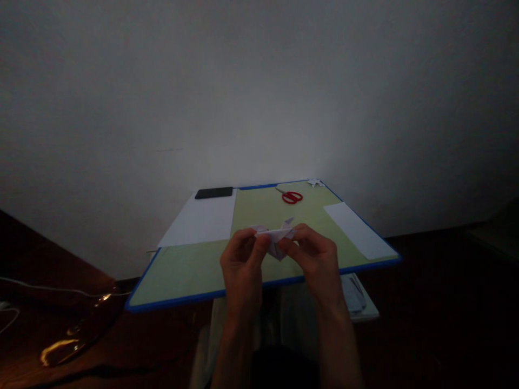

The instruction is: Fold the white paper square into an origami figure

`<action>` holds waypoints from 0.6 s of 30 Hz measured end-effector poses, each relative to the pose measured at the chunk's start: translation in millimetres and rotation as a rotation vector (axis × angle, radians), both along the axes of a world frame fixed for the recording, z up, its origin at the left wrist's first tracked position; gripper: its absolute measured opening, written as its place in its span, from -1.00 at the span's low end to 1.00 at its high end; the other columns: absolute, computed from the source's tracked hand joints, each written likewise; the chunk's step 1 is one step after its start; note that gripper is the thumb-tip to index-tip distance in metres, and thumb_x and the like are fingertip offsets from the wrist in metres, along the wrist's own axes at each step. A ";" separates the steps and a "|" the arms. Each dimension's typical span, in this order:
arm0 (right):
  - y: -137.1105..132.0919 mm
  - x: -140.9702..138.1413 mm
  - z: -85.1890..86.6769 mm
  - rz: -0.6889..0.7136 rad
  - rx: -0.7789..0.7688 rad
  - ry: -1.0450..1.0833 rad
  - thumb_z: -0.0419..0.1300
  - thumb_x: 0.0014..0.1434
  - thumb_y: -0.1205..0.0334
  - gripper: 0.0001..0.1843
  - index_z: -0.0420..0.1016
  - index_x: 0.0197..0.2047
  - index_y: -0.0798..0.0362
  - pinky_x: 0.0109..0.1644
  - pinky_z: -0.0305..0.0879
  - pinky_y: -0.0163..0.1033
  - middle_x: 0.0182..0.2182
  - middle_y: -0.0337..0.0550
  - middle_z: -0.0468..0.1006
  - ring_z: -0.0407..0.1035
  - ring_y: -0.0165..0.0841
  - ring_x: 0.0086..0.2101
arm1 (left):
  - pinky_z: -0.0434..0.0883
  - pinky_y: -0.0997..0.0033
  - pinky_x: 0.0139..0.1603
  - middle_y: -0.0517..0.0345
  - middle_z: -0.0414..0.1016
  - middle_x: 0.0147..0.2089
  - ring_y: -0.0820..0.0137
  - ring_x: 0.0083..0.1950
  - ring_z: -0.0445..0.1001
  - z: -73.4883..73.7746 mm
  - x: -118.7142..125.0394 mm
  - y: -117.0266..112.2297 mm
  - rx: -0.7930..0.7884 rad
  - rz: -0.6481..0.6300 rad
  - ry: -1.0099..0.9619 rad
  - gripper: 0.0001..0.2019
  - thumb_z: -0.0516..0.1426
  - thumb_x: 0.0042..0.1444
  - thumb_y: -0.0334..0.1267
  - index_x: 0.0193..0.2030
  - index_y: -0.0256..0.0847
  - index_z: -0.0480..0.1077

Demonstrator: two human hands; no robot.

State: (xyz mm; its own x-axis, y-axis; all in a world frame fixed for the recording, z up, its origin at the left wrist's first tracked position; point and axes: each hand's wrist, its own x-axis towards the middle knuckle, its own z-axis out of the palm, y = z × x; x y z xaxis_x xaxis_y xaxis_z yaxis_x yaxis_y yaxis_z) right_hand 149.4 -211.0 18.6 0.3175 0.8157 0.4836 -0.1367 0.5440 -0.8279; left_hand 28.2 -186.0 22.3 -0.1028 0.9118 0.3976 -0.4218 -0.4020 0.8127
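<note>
A small piece of folded white paper (278, 236) is held up between my two hands, over the near part of the table. Its lower end comes to a point, and narrow flaps stick out at its upper left and upper right. My left hand (243, 259) pinches the left side, thumb in front. On the right side, my right hand (314, 256) grips it between thumb and fingers. Parts of the paper are covered by my fingertips.
The pale green tabletop (194, 275) has a blue edge and stands against a wall. Red-handled scissors (292, 197) lie near the back, left of a folded paper shape (315, 182). A dark flat device (214, 193) rests on a white sheet (198, 221). A paper strip (360, 229) lies right.
</note>
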 end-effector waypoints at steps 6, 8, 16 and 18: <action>-2.8 1.7 3.3 -0.005 -0.025 0.015 0.48 0.12 0.17 -0.78 0.57 -0.46 -0.03 -0.20 0.28 -0.20 -0.45 -0.30 0.53 0.39 -0.34 -0.35 | 0.55 0.45 -0.24 0.10 0.68 -0.30 0.38 -0.27 0.62 -2.2 -5.2 3.1 -0.003 -0.131 0.138 -0.83 0.43 0.09 -0.17 -0.29 -0.20 0.62; -4.3 2.6 6.3 -0.006 -0.032 -0.034 0.47 0.14 0.14 -0.83 0.62 -0.41 -0.03 -0.18 0.30 -0.19 -0.42 -0.28 0.55 0.41 -0.32 -0.33 | 0.51 0.50 -0.31 0.16 0.65 -0.38 0.43 -0.35 0.57 -2.0 -6.1 3.2 -0.016 -0.076 0.147 -0.82 0.44 0.06 -0.17 -0.35 -0.20 0.61; -6.2 -6.9 7.2 -0.298 0.033 -0.041 0.45 0.19 0.19 -0.80 0.57 -0.43 -0.02 -0.33 0.18 -0.24 -0.48 -0.33 0.47 0.30 -0.39 -0.42 | 0.50 0.51 -0.33 0.18 0.63 -0.40 0.44 -0.38 0.54 1.0 -1.8 0.7 0.007 -0.037 0.153 -0.83 0.45 0.04 -0.18 -0.33 -0.18 0.63; -5.8 -9.5 6.8 -0.382 0.042 -0.076 0.44 0.20 0.18 -0.81 0.58 -0.41 -0.02 -0.37 0.14 -0.24 -0.48 -0.33 0.47 0.28 -0.39 -0.43 | 0.55 0.43 -0.24 0.11 0.68 -0.31 0.36 -0.29 0.60 0.6 -1.8 1.7 0.011 -0.107 0.170 -0.77 0.45 0.04 -0.12 -0.22 -0.18 0.65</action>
